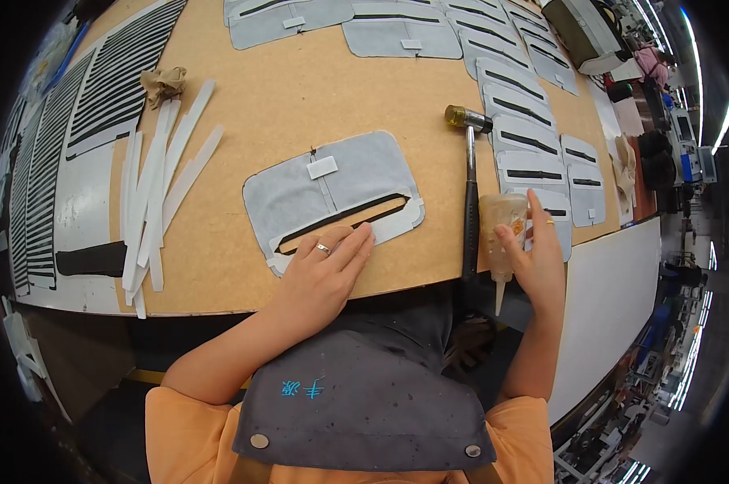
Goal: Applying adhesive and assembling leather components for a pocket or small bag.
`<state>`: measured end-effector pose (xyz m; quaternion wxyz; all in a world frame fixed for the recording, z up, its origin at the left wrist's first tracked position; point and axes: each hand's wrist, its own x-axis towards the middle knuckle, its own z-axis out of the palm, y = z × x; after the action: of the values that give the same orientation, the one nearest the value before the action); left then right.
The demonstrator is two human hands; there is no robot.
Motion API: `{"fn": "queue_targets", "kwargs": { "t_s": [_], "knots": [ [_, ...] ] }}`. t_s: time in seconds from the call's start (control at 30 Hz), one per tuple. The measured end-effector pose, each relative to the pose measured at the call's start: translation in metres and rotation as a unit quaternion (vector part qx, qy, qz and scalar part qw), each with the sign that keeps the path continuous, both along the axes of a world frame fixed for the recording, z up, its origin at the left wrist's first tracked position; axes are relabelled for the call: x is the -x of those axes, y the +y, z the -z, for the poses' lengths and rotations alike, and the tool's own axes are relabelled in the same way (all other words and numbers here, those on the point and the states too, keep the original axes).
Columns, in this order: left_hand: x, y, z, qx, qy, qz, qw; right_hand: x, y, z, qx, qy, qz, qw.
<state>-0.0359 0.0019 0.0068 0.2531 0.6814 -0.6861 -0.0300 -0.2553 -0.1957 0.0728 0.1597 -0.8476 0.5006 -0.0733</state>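
Observation:
A grey fabric panel (284, 194) with rounded corners lies on the table in front of me. It has a long slot edged with black strips, a white band along its near side and a small white tab (322, 167) near its far edge. My left hand (328, 262) rests flat on the near edge of this panel, fingers stretched out over the white band and part of the slot. To the right, my right hand (538, 254) grips a translucent squeeze bottle (500, 218), its narrow nozzle pointing down beyond the table's front edge.
A hammer (470, 185) lies just left of the bottle. White strips (159, 202), a crumpled brown piece (163, 83) and a black piece (92, 260) are at the left, beside boards of black strips (127, 64). More grey panels (401, 36) line the far and right sides.

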Motion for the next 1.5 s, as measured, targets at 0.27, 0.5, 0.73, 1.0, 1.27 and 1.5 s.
{"fn": "queue_targets", "kwargs": {
  "t_s": [0.27, 0.5, 0.73, 1.0, 1.27, 1.5],
  "knots": [
    [-0.001, 0.001, -0.001, -0.025, -0.063, 0.022, 0.997, -0.083, 0.052, 0.039, 0.028, -0.173, -0.327, 0.929],
    [0.000, 0.000, 0.000, -0.021, -0.045, 0.005, 0.999, -0.081, 0.046, 0.045, 0.045, -0.115, -0.402, 0.907],
    [0.006, -0.012, -0.001, -0.045, 0.019, -0.048, 0.998, -0.082, 0.044, 0.048, -0.008, -0.176, -0.317, 0.932],
    [0.003, -0.006, 0.000, -0.041, -0.074, -0.004, 0.996, -0.072, 0.038, 0.038, 0.113, -0.005, -0.444, 0.889],
    [0.013, 0.015, 0.007, -0.030, -0.103, -0.011, 0.994, -0.047, 0.016, -0.002, 0.252, -0.017, -0.198, 0.947],
    [0.018, 0.006, 0.006, 0.068, -0.012, 0.163, 0.984, 0.017, 0.005, -0.008, -0.090, 0.023, 0.145, 0.985]
  ]
}}
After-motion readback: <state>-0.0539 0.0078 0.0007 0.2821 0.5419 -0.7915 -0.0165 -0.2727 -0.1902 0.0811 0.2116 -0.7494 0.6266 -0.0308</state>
